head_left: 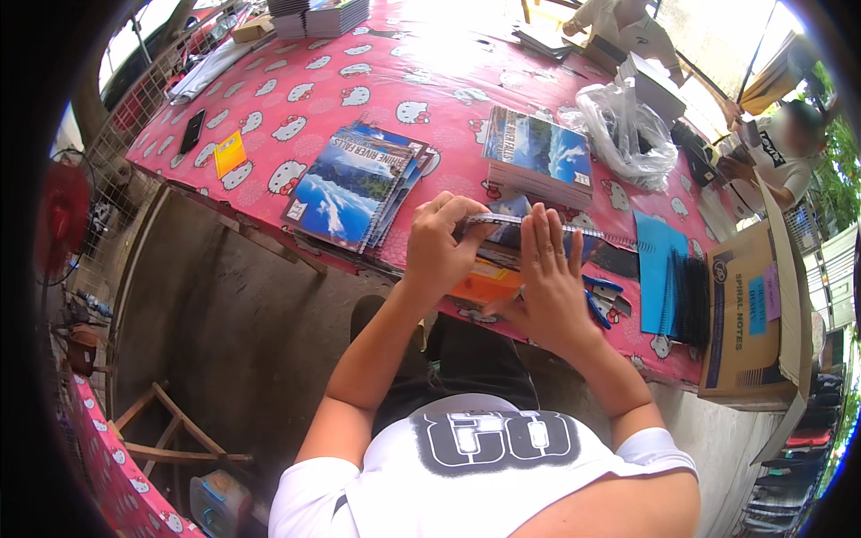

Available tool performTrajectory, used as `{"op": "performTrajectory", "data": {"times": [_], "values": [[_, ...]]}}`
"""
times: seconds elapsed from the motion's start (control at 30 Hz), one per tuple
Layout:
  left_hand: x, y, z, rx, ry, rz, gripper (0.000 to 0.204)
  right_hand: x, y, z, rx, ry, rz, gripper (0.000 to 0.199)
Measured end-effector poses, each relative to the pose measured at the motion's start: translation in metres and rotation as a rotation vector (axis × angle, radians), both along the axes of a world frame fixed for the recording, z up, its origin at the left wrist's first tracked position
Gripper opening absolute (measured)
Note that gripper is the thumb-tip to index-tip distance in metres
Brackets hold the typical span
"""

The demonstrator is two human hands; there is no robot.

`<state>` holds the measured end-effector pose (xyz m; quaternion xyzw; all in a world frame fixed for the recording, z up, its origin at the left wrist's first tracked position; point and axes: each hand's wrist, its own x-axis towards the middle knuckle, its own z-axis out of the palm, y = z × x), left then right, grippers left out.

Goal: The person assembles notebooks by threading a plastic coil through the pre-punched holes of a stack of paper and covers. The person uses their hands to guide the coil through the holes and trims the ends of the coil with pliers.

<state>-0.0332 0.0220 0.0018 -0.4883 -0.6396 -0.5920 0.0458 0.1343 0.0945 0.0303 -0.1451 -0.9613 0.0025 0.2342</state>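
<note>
- Notebook (508, 237) sits between both hands at the near edge of the bench (386, 67), its long visible edge running left to right.
- Left hand (443, 240): grip narrow, thumb and fingers pinching the notebook's left end.
- Right hand (552, 280): fingers straight against the notebook's right part, thumb spread wide; neither hand is nearer.
- Orange item (484, 282) just below, partly covered.
- Notebook's face mostly hidden; right fingertips' contact hard to make out.

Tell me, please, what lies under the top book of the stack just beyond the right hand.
Under the top book are more books, showing only their edges. Their covers are hidden, as is the patch of pink tablecloth directly beneath the stack.
</note>
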Motion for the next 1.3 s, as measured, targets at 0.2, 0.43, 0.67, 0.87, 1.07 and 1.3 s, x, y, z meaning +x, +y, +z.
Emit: {"op": "performTrajectory", "data": {"times": [0.2,0.43,0.67,0.87,1.07,1.3], "values": [[0.005,-0.007,0.005,0.029,-0.011,-0.052,0.026,0.019,0.032,0.089,-0.351,-0.083,0.118,0.065],[0.005,-0.006,-0.002,0.027,-0.130,-0.090,0.023,-0.021,0.050,0.074,-0.200,-0.369,0.275,0.049],[-0.001,-0.010,0.004,-0.020,-0.106,-0.114,0.028,-0.022,0.040,0.084,-0.281,-0.308,0.222,0.053],[-0.007,-0.014,0.001,-0.071,-0.196,-0.153,0.034,-0.040,0.033,0.081,-0.305,-0.417,0.199,0.053],[-0.004,-0.017,0.027,-0.131,-0.143,-0.107,0.025,-0.053,0.043,0.063,-0.176,-0.542,0.157,0.051],[-0.026,-0.017,0.002,-0.025,-0.203,-0.235,0.026,-0.066,0.031,0.070,-0.296,-0.587,0.094,0.035]]}}
